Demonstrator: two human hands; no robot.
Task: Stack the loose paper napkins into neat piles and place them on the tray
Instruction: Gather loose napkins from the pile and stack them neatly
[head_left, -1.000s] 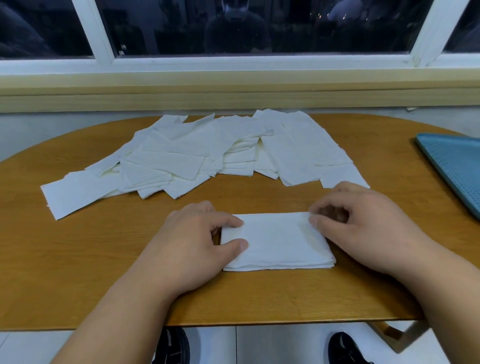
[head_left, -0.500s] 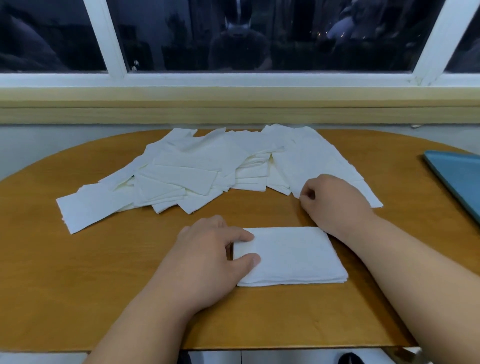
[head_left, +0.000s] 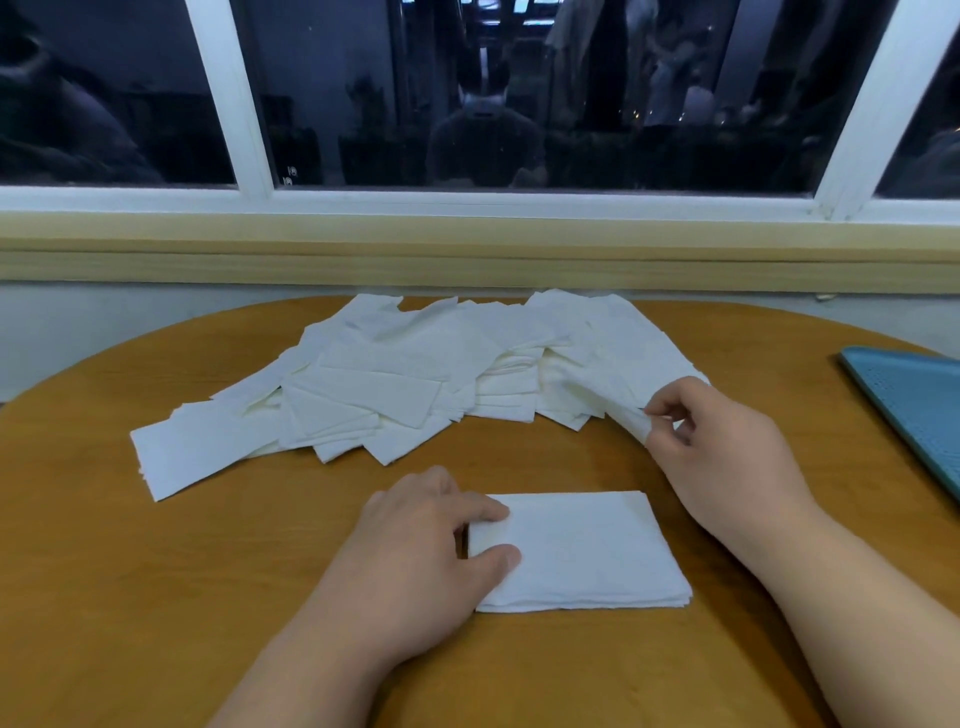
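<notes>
A small neat pile of white napkins (head_left: 587, 556) lies near the table's front edge. My left hand (head_left: 415, 551) rests on its left end, thumb and forefinger on top of it. Behind it, a wide heap of loose white napkins (head_left: 405, 374) spreads across the far half of the table. My right hand (head_left: 711, 447) pinches the near right corner of a loose napkin (head_left: 631, 415) at the heap's right end and lifts it slightly. A blue tray (head_left: 919, 410) sits at the table's right edge, partly out of view.
The round wooden table (head_left: 156, 597) stands against a pale wall under a window with a white frame (head_left: 467, 202). Bare wood lies left of the neat pile and between the heap and the tray.
My right hand left the neat pile, moved back and right to the heap, and took hold of a loose napkin's corner. My left hand stayed on the pile.
</notes>
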